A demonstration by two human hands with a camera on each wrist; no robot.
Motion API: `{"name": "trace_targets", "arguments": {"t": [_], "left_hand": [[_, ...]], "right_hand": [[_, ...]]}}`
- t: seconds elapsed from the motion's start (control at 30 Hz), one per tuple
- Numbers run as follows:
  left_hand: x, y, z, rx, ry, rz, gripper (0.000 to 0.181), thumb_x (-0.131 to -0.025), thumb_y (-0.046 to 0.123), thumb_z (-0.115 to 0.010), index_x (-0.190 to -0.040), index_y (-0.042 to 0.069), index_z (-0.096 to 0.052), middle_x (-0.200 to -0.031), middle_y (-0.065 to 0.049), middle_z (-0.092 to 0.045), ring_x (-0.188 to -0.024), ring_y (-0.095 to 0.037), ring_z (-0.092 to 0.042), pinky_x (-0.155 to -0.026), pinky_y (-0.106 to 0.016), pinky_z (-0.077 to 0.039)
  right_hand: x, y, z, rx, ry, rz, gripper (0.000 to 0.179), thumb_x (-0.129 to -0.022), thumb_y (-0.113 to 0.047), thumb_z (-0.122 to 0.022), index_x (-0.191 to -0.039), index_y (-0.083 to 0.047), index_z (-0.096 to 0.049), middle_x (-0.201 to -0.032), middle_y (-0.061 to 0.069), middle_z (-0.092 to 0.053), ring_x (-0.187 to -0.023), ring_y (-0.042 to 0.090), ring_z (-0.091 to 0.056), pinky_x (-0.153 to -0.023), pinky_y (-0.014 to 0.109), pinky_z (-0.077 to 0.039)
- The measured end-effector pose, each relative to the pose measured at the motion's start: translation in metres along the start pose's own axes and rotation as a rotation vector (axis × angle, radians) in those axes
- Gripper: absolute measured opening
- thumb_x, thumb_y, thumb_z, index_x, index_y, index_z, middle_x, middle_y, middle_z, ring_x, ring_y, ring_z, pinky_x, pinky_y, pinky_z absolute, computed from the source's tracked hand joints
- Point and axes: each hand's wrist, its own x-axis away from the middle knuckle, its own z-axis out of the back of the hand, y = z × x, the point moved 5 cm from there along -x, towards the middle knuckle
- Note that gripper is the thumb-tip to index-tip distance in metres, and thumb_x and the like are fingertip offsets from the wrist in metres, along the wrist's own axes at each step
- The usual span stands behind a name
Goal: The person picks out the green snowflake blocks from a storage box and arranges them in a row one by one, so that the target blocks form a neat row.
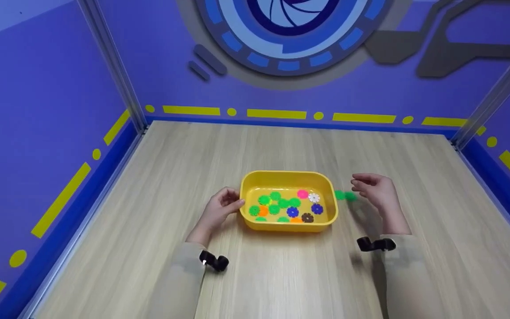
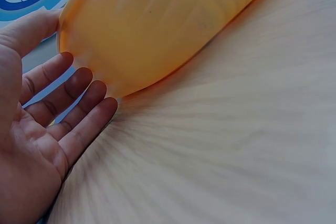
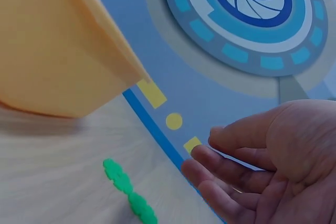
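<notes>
A yellow plastic basin (image 1: 288,227) stands on the table, with flower-shaped plastic discs (image 1: 274,209) in several colours lying on its floor. My left hand (image 1: 219,208) holds the basin's left end, its thumb (image 2: 37,30) at the rim and its fingertips against the outer wall. Just beyond the basin's right end lie two green discs (image 3: 128,190), seemingly linked together, on the tabletop. My right hand (image 1: 379,192) hovers to the right of this green pair, apart from it, with loosely bent fingers (image 3: 226,169) and nothing between them.
Pale wood-grain tabletop (image 1: 193,155) extends around the basin. Blue-purple panels enclose it at the back (image 1: 157,79), left and right, joined by metal corner posts (image 1: 115,66). Each wrist carries a small black camera mount (image 1: 376,244).
</notes>
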Motion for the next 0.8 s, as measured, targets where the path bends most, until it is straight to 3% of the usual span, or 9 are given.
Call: {"name": "trace_targets", "arguments": {"t": [0.37, 0.8], "left_hand": [[0.001, 0.001, 0.0, 0.019, 0.023, 0.019, 0.026, -0.094, 0.01, -0.073, -0.114, -0.002, -0.06, -0.107, -0.006, -0.062, -0.1, -0.015, -0.063, -0.086, -0.027, -0.06], [0.001, -0.001, 0.0, 0.016, 0.014, 0.027, 0.027, -0.094, 0.015, -0.074, -0.114, 0.002, -0.061, -0.11, -0.006, -0.063, -0.102, -0.016, -0.063, -0.089, -0.028, -0.06]], "right_hand": [[0.005, -0.02, -0.009, -0.05, -0.047, 0.045, 0.048, -0.102, -0.029, -0.065, -0.141, -0.003, -0.059, -0.135, 0.022, -0.065, -0.092, -0.001, -0.068, -0.084, 0.012, -0.056], [0.005, -0.053, -0.048, -0.031, -0.16, 0.089, 0.043, -0.099, -0.025, -0.07, -0.137, -0.006, -0.065, -0.134, 0.018, -0.067, -0.108, 0.016, -0.069, -0.09, 0.018, -0.057]]}}
